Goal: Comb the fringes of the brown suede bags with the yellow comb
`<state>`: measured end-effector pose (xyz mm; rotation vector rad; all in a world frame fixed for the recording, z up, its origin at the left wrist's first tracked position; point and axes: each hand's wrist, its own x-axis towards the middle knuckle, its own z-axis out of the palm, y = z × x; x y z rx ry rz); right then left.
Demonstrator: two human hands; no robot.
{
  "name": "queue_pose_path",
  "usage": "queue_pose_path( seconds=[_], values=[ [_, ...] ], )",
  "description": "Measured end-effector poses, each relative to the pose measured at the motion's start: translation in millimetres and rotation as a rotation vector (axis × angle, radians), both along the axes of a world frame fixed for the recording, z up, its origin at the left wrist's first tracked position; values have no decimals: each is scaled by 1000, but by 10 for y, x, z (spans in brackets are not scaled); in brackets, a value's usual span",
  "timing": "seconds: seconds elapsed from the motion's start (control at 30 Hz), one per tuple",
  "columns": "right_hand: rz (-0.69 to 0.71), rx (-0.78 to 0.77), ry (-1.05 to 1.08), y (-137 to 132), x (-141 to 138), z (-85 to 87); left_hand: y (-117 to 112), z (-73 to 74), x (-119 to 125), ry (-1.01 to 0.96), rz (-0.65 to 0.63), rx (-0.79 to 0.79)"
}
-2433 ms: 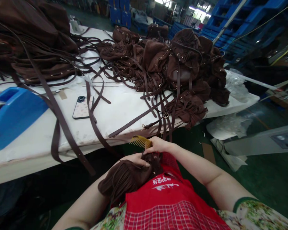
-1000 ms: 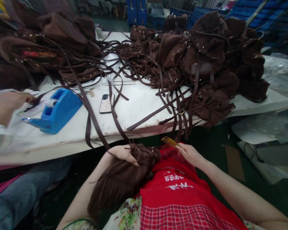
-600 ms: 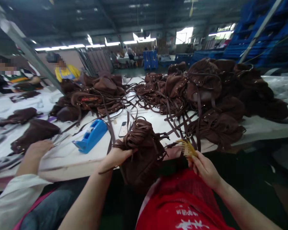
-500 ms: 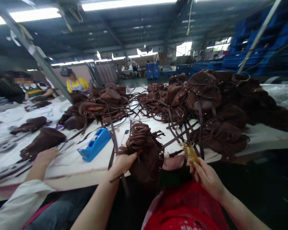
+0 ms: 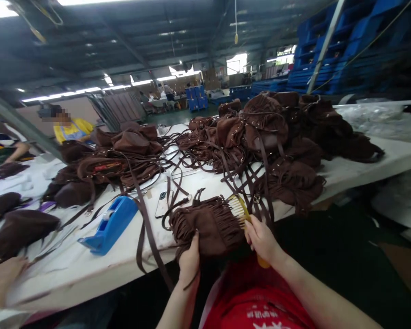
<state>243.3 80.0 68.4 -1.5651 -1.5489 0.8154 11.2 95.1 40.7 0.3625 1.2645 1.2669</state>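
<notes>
A dark brown fringed bag (image 5: 208, 230) lies across the table's front edge, its fringe toward the right. My left hand (image 5: 191, 256) grips it from the near side, thumb on top and the other fingers hidden beneath. In my right hand (image 5: 262, 240) is a yellow wide-toothed comb (image 5: 241, 208), closed around its handle. The comb's teeth point left and are at the right end of the fringe. From the bag's far side a strap with a metal ring reaches onto the table.
A blue tape dispenser (image 5: 111, 224) and a phone (image 5: 161, 204) sit on the white table (image 5: 71, 274). Brown bags (image 5: 267, 123) with tangled straps are heaped behind and to the right. A co-worker's hand (image 5: 7, 278) is at the left; a person in yellow (image 5: 71, 130) is farther back.
The bag has turned from hanging upright to lying sideways, fringe to the right. My right hand has brought the comb left to the fringe. The view has swung right.
</notes>
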Motion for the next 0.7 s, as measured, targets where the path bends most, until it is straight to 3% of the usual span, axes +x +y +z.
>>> queue_pose_path(
  seconds=[0.1, 0.17, 0.33, 0.43, 0.5, 0.6, 0.7],
  values=[
    [-21, 28, -278, 0, 17, -56, -145, -153, 62, 106, 92, -71],
    [-19, 26, -434, -8, 13, -45, -202, -180, 77, 67, 92, -78],
    [94, 23, -665, -58, -149, 40, -187, -64, 119, -218, -13, -157],
    [181, 33, -823, -78, -267, -44, -167, -6, 213, -282, -64, -208],
    [192, 16, -923, -66, -267, -156, -175, 6, 279, -300, -31, -184],
    [139, -16, -1009, -12, -90, -315, -206, 14, 320, -337, 23, -186],
    [45, -18, -1070, 64, 259, -400, -230, 34, 267, -377, 10, -245]
  ],
)
